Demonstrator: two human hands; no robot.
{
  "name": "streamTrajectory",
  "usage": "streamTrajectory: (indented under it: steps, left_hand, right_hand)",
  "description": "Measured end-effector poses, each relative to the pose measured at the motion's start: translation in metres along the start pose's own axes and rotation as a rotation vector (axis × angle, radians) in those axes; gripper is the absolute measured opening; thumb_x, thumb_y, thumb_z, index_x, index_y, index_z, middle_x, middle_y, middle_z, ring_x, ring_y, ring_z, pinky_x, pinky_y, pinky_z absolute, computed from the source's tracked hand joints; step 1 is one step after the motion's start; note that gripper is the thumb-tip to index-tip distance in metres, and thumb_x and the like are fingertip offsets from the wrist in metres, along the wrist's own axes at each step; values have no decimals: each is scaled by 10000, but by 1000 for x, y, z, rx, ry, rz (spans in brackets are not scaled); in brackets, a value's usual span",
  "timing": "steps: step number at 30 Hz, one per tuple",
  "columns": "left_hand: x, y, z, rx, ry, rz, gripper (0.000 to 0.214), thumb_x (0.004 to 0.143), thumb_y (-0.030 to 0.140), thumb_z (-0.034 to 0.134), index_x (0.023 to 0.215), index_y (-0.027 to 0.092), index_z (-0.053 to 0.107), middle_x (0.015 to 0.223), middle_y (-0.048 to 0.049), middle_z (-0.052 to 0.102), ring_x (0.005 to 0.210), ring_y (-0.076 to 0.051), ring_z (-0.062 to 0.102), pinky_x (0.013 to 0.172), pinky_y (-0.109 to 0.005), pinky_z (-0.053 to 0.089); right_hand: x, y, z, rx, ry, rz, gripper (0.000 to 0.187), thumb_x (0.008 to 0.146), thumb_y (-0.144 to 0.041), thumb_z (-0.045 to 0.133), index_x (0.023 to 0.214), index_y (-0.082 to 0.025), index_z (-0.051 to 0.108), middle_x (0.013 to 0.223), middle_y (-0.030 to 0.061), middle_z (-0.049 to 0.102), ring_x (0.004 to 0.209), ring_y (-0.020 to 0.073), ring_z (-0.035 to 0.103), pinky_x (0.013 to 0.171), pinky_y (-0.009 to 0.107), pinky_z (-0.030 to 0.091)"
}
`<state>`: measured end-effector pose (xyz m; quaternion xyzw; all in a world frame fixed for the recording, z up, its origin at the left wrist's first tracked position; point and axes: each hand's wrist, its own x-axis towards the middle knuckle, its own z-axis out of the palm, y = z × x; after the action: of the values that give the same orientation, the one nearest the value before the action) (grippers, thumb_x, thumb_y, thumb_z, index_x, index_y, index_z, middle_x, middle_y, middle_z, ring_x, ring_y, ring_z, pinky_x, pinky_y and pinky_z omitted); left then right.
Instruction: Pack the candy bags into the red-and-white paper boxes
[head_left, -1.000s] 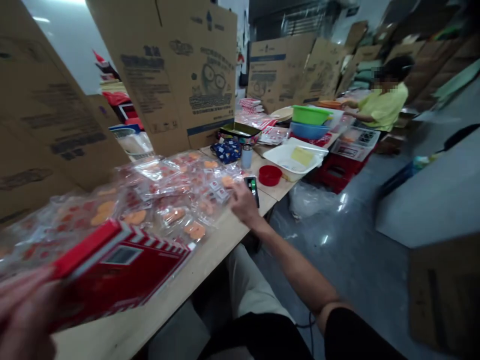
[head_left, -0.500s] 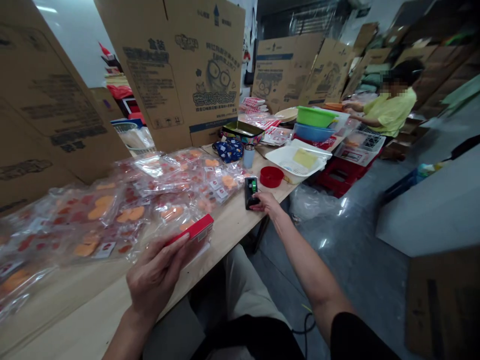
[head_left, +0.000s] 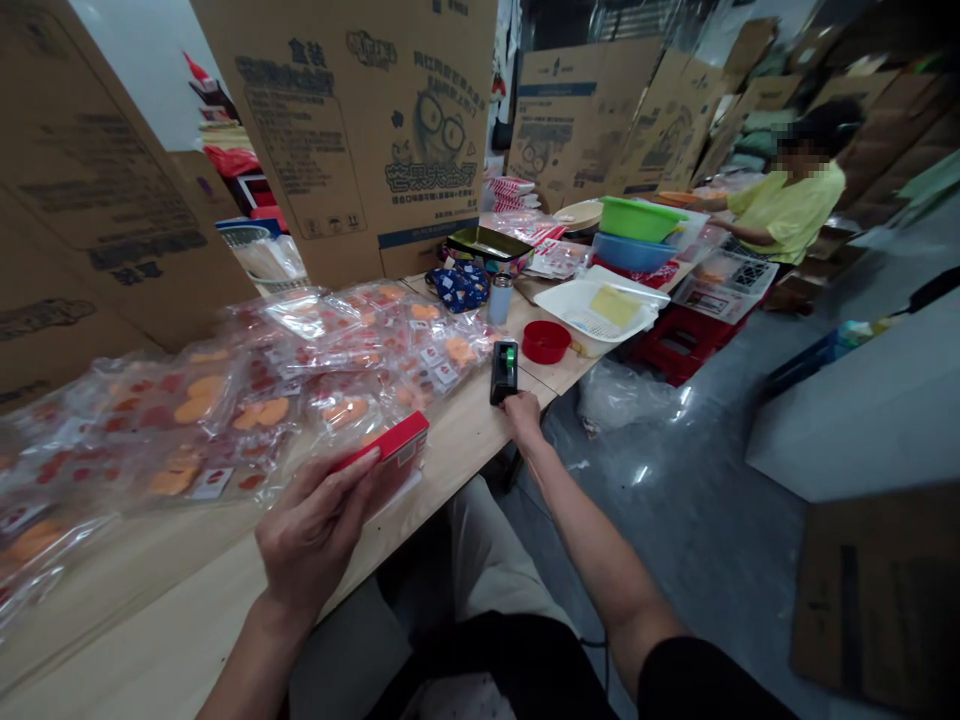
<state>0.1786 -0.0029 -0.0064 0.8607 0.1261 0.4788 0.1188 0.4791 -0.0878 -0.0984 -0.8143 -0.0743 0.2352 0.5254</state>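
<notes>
My left hand [head_left: 311, 525] is closed around a flat red box [head_left: 394, 440], held tilted above the front of the wooden table. Further along the table edge stands a black tape dispenser [head_left: 502, 378] with a green roll in it. At its near end my right hand [head_left: 523, 412] has its fingers pinched together. Whatever lies between those fingertips is hidden or too thin to make out. Clear plastic bags [head_left: 337, 400] with orange and red pieces and small cards inside lie heaped just beyond the red box.
Beyond the dispenser are a red round container [head_left: 545, 342], a light blue bottle [head_left: 499, 300], a white basket [head_left: 562, 303] and a green basin [head_left: 637, 220]. Tall cardboard boxes [head_left: 352, 130] line the back. A co-worker in a yellow shirt [head_left: 795, 215] sits at the far right.
My right hand has drawn back from beside the green roll to the dispenser's near end, its fingers now closer together. My left hand still holds the red box in about the same place.
</notes>
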Motion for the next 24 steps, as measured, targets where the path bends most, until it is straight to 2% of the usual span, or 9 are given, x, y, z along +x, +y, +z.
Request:
streamTrajectory:
  steps: [2,5,8,10,12,14,16,19,24]
  left_hand:
    - [1,1,1,2,5,-5,318,889,97,702,1158,265,721,1119,-35,718,965,-169,702,878,-291,569]
    - [0,4,1,1,18,-14,279,881,102,708,1122,240,729,1134,-58,707,1010,-183,694,888,-308,573]
    - [-2,7,2,-16,39,-35,223,884,117,707,1083,216,727,1097,-63,724,978,-173,708,871,-303,580]
    - [-3,9,3,-41,46,-61,158,893,138,700,1036,201,723,1077,-67,737,958,-168,717,853,-299,587]
    - [-2,10,4,-61,46,-91,109,908,157,679,1004,190,718,1075,-75,744,969,-173,720,851,-304,593]
    - [-1,11,3,-70,33,-108,102,922,162,656,1003,186,714,1075,-81,746,985,-176,721,862,-309,596]
    - [-1,13,1,-69,22,-108,113,929,162,642,1017,188,707,1075,-80,748,1001,-176,719,874,-310,595]
    - [-4,14,-2,-53,15,-121,212,927,168,646,1136,196,663,1096,-77,744,1016,-178,718,890,-306,590]
    - [-13,14,-4,-101,15,-254,480,907,202,686,1344,205,489,1151,-86,732,969,-171,740,859,-281,601]
  right_hand:
    - [-4,-3,-2,-39,55,-49,262,949,-352,663,1093,-133,662,1091,70,678,925,193,666,798,351,571]
    - [-20,-5,-6,-71,88,-146,144,889,-242,639,878,-105,681,989,103,694,887,203,650,771,317,525]
    - [-52,-6,-6,-81,27,-259,121,841,-195,570,777,-134,652,878,102,680,826,197,625,734,295,482]
    - [-83,-12,-5,-33,-115,-354,128,862,-243,555,825,-163,647,738,34,637,694,161,588,652,271,456]
    - [-118,-24,-4,120,-338,-477,155,892,-306,561,898,-183,655,621,-30,551,566,124,510,553,242,398]
    - [-151,-41,-2,289,-544,-560,187,900,-316,583,985,-182,683,589,-55,495,524,99,450,509,229,347]
    - [-176,-56,4,356,-671,-581,299,900,-283,589,1164,-183,688,574,-71,469,521,90,428,511,228,339]
    - [-195,-70,17,389,-757,-542,526,899,-259,578,1419,-181,566,546,-90,468,499,83,411,508,228,340]
    - [-194,-74,33,432,-759,-461,693,869,-303,604,1516,-110,444,519,-86,528,449,79,413,458,226,340]
